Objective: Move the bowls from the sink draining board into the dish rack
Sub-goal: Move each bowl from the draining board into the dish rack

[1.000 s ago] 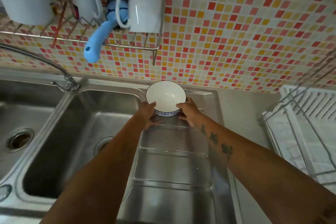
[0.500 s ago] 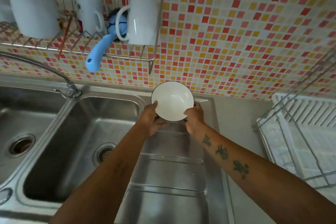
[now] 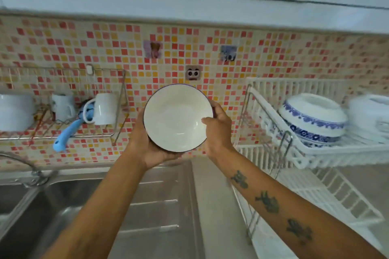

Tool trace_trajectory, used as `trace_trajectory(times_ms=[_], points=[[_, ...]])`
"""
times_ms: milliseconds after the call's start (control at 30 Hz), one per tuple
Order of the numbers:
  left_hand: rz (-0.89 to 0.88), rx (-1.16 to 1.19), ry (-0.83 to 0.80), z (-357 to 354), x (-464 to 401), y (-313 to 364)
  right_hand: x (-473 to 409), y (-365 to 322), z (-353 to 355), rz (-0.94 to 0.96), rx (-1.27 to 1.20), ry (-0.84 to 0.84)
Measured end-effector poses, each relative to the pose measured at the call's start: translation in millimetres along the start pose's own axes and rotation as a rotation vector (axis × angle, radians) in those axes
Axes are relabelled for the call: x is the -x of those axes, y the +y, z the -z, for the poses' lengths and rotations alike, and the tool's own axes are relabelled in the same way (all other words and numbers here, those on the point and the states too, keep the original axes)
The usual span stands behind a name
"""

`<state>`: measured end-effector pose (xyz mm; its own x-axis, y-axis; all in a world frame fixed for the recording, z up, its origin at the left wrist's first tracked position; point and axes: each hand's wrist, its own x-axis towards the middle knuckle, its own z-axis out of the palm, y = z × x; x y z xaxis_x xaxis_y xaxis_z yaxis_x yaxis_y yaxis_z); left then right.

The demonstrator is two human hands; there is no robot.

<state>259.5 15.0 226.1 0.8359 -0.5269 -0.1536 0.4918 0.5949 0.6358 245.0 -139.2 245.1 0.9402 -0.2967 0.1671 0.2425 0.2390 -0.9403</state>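
Observation:
I hold a white bowl (image 3: 177, 118) with a dark rim up in the air, its inside tilted toward me, in front of the tiled wall. My left hand (image 3: 147, 145) cups it from below and the left. My right hand (image 3: 217, 130) grips its right rim, thumb inside. The steel draining board (image 3: 155, 206) lies below with nothing on it. To the right stands the white two-tier dish rack (image 3: 305, 153); a blue-and-white bowl (image 3: 313, 121) rests upside down on its upper tier, with blurred white dishes (image 3: 370, 115) beside it.
A wire wall shelf (image 3: 117, 124) on the left carries white mugs (image 3: 105, 108) and a blue-handled brush (image 3: 67, 134). The sink basin (image 3: 42, 216) and its tap (image 3: 31, 166) are at lower left. The rack's lower tier (image 3: 328, 195) sits on the counter.
Both hands lifted the bowl off the draining board, up and slightly right. The view has swung up and right, so the dish rack's upper tier with its bowl now shows.

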Motion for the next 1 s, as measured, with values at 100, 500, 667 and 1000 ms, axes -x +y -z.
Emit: trace_trajectory(times_ms=[100, 500, 667, 1000], points=[[0.029, -0.076, -0.109, -56.1, 13.3, -10.7, 16.2, -47.8, 30.9, 0.136, 0.012, -0.007], [0.04, -0.35, -0.163, -197.5, 0.1, -77.1, 29.9, -151.8, 181.9, 0.338, -0.005, -0.082], [-0.199, -0.492, -0.078, -241.4, -16.0, -98.5, 19.6, -202.8, 237.5, 0.185, 0.289, -0.105], [-1.014, -1.268, 0.148, -289.7, -73.4, -155.5, -19.8, -223.9, 288.7, -0.032, 0.619, -0.17]])
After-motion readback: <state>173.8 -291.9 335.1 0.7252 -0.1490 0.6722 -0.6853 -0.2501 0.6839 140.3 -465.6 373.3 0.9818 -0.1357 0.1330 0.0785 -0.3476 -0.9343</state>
